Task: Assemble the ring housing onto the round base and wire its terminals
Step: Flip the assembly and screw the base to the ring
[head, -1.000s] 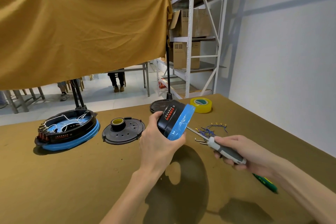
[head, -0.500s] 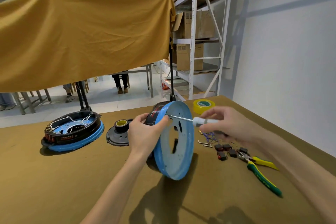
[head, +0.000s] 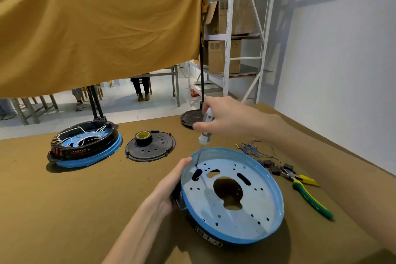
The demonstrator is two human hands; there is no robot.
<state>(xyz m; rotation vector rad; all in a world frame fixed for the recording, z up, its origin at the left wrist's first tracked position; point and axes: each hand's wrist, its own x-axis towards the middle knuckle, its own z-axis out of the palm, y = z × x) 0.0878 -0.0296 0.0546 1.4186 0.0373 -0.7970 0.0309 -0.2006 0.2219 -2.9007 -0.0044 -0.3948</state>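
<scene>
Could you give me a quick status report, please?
Left hand grips blue base rim. Right hand holds screwdriver, tip at a hole. Nothing in the way.

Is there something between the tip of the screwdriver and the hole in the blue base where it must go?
Nothing visible blocks it. The screwdriver, held by the right hand, already has its tip at a small hole near the rim of the blue base. The left hand grips the base's edge beside that hole, not across it.

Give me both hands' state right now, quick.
Left hand: gripping the rim of the blue round base.
Right hand: holding the screwdriver, tip down on the base.
</scene>
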